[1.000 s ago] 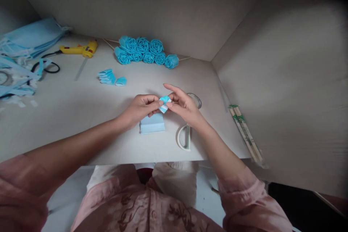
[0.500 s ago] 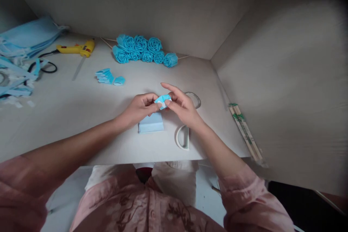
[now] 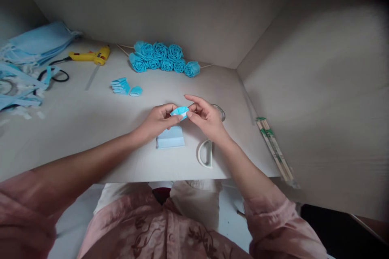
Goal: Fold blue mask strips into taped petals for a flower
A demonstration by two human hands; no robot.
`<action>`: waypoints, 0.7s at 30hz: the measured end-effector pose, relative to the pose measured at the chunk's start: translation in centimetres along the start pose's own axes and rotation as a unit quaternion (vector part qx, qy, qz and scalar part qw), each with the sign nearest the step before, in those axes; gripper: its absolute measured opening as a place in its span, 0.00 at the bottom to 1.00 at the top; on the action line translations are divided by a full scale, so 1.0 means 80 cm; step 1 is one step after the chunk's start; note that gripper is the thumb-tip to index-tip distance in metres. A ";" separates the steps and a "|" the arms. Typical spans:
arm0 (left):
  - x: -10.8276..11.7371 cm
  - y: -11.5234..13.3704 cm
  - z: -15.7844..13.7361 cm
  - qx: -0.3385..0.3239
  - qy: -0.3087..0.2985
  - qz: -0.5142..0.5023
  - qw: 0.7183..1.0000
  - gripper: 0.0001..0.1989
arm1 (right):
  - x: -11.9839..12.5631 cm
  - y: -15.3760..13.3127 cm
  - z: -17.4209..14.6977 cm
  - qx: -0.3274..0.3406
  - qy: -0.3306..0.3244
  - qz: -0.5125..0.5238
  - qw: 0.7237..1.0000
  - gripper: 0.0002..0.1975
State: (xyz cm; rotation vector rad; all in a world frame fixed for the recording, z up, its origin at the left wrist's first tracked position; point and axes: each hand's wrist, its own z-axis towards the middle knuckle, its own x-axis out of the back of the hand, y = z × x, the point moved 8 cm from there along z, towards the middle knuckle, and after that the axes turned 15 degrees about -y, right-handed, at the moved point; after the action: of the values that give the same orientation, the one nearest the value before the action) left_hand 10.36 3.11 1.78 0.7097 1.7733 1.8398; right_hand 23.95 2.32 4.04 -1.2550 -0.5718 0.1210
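Between my two hands, above the table, is a small folded piece of blue mask fabric (image 3: 180, 111) with a white inner side. My left hand (image 3: 159, 120) pinches its left end between thumb and fingers. My right hand (image 3: 206, 118) pinches the right end, its index finger raised away. Just below, a light blue folded fabric rectangle (image 3: 170, 137) lies flat on the table. A white half-round protractor-like piece (image 3: 206, 153) rests near my right wrist. Behind the right hand, a roll of clear tape (image 3: 219, 112) is partly hidden.
Several blue fabric roses (image 3: 164, 57) on sticks lie at the back. Folded blue petals (image 3: 120, 85) sit left of centre. A yellow glue gun (image 3: 91, 54), a stack of blue masks (image 3: 39, 44) and cut strips (image 3: 22, 83) lie at left; bundled wooden sticks (image 3: 275, 149) at right.
The fabric piece has tilted slightly and shows more of its open fold, with both hands still on it. The view has shifted a little, so the table things appear slightly further right.
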 end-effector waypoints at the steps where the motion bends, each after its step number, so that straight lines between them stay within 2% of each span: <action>1: 0.001 -0.001 0.000 0.000 0.004 -0.001 1.000 0.13 | 0.001 0.000 0.000 0.000 0.002 0.005 1.000 0.23; 7: 0.003 -0.007 0.001 0.009 0.005 -0.029 1.000 0.13 | 0.005 0.004 -0.001 0.000 0.007 0.059 0.998 0.22; 11: 0.000 -0.007 0.000 0.006 -0.003 -0.028 1.000 0.14 | -0.002 0.005 0.000 -0.012 -0.019 0.046 0.999 0.23; 21: 0.002 -0.008 0.001 0.008 0.007 -0.030 1.000 0.13 | 0.001 0.001 -0.002 -0.014 -0.004 0.046 0.999 0.19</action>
State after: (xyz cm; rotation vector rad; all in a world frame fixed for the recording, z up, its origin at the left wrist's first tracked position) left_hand 10.32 3.29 1.15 0.6445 1.7999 1.7977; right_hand 24.12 2.25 3.95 -1.3086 -0.5243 0.1946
